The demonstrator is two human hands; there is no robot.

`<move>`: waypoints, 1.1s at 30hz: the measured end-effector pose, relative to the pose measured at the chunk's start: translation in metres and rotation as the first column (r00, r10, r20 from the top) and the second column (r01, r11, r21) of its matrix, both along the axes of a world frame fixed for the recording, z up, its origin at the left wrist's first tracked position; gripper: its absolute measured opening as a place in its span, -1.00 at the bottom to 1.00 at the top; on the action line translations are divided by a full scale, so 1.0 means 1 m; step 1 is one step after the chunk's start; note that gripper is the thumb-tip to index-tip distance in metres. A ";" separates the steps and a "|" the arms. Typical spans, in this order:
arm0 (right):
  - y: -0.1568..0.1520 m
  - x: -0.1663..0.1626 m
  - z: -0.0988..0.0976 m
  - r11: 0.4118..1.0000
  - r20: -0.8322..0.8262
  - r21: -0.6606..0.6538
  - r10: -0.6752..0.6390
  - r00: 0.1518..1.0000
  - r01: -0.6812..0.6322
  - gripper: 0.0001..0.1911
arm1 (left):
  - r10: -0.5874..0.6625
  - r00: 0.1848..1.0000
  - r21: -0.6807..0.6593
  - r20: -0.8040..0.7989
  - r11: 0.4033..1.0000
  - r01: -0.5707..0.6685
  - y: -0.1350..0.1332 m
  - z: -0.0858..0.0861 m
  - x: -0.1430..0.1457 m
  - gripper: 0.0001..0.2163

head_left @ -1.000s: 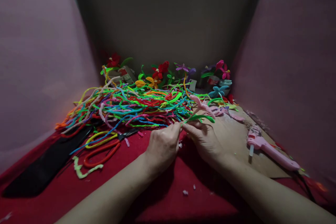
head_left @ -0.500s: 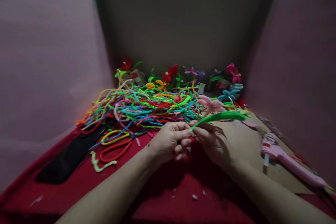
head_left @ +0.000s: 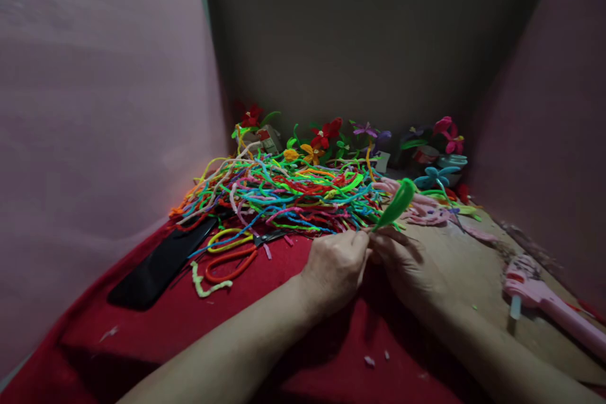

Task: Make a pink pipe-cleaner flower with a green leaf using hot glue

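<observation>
A green pipe-cleaner leaf (head_left: pixel 396 205) stands up from between my two hands, its rounded tip leaning right and away. My left hand (head_left: pixel 335 267) is closed, with thumb and fingers pinching the leaf's lower end. Against it, my right hand (head_left: pixel 402 262) also pinches that end, fingertips touching the left ones. The stem below the leaf is hidden by my fingers. Just behind the leaf lies a pink pipe-cleaner flower (head_left: pixel 426 209). A large heap of coloured pipe cleaners (head_left: pixel 293 192) spreads beyond my hands.
Scissors with yellow and orange handles (head_left: pixel 231 265) and a black phone-like slab (head_left: pixel 161 265) lie left on the red cloth (head_left: pixel 189 341). At right, a pink glue gun (head_left: pixel 544 297) rests on a tan board (head_left: pixel 473 271). Finished-looking flowers (head_left: pixel 326 132) line the back.
The leaf has swung from lying nearly level toward the right to standing more upright. My left hand has turned knuckles-up. The whole view has shifted, so things appear further right.
</observation>
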State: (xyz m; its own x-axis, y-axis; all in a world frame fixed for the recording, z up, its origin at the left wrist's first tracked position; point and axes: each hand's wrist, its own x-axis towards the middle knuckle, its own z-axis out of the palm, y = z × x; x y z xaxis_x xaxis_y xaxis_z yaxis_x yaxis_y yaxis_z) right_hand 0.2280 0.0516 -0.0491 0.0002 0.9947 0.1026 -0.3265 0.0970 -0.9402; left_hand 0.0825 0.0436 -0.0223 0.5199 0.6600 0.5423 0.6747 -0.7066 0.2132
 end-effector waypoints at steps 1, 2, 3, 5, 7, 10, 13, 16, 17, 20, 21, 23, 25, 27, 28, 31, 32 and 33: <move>0.000 0.000 -0.001 1.000 0.021 0.004 -0.011 1.000 0.011 -0.89 | 0.021 0.998 0.052 -0.051 0.998 -0.019 0.000 -0.002 0.000 -0.82; 0.000 0.001 -0.002 1.000 0.043 0.005 -0.022 0.999 0.022 -0.88 | 0.039 0.997 0.073 -0.066 0.997 -0.035 0.001 -0.004 -0.001 -0.82; -0.001 0.001 -0.002 0.999 0.075 0.002 -0.033 0.997 0.033 -0.87 | 0.054 0.997 0.072 -0.051 0.996 -0.050 0.001 -0.005 -0.001 -0.83; -0.002 0.003 0.000 0.999 0.177 -0.001 -0.053 0.983 0.053 -0.85 | 0.061 0.998 0.032 0.014 0.998 -0.061 0.002 -0.006 -0.001 -0.84; -0.004 0.003 0.004 0.998 0.288 0.022 -0.070 0.955 0.066 -0.83 | 0.061 0.994 -0.026 0.088 0.998 -0.058 0.003 -0.004 -0.001 -0.84; -0.006 0.001 0.011 0.997 0.298 0.072 -0.039 0.954 0.018 -0.84 | 0.061 0.977 -0.144 0.207 0.989 -0.031 0.003 -0.001 -0.001 -0.84; -0.008 -0.003 0.018 0.991 0.094 0.107 0.073 0.993 -0.083 -0.81 | 0.064 0.926 -0.311 0.373 0.949 0.060 0.002 0.004 0.000 -0.84; -0.008 -0.005 0.021 0.987 -0.027 0.115 0.118 0.993 -0.115 -0.83 | 0.098 0.846 -0.465 0.524 0.865 0.188 0.001 0.009 0.002 -0.82; -0.007 -0.005 0.021 0.987 -0.039 0.114 0.115 0.993 -0.110 -0.84 | 0.112 0.818 -0.503 0.564 0.832 0.233 0.001 0.011 0.003 -0.81; -0.005 -0.003 0.019 0.988 -0.068 0.110 0.113 0.991 -0.105 -0.89 | 0.161 0.743 -0.587 0.649 0.727 0.356 0.001 0.016 0.005 -0.82; -0.004 -0.003 0.017 0.988 -0.078 0.109 0.123 0.989 -0.114 -0.90 | 0.185 0.725 -0.611 0.664 0.692 0.384 0.001 0.018 0.005 -0.83; -0.002 -0.002 0.015 0.986 -0.093 0.101 0.140 0.986 -0.131 -0.90 | 0.240 0.698 -0.658 0.674 0.625 0.420 0.000 0.023 0.005 -0.86; 0.000 -0.003 0.013 0.986 -0.118 0.096 0.145 0.982 -0.135 -0.89 | 0.279 0.680 -0.686 0.678 0.573 0.449 0.000 0.026 0.005 -0.87; 0.001 -0.004 0.012 0.986 -0.139 0.089 0.154 0.978 -0.143 -0.90 | 0.289 0.661 -0.688 0.693 0.538 0.487 0.000 0.026 0.003 -0.85; 0.001 -0.004 0.012 0.984 -0.147 0.078 0.169 0.975 -0.159 -0.90 | 0.287 0.649 -0.684 0.704 0.519 0.512 0.001 0.025 0.003 -0.83; 0.000 -0.004 0.015 0.975 -0.174 0.035 0.220 0.960 -0.217 -0.86 | 0.292 0.592 -0.658 0.751 0.396 0.640 0.004 0.021 0.001 -0.82; -0.001 -0.003 0.017 0.973 -0.185 0.035 0.229 0.956 -0.227 -0.84 | 0.303 0.568 -0.644 0.765 0.328 0.691 0.005 0.020 0.000 -0.83; -0.001 -0.003 0.018 0.972 -0.195 0.043 0.235 0.952 -0.231 -0.83 | 0.317 0.549 -0.627 0.774 0.258 0.735 0.006 0.019 0.000 -0.82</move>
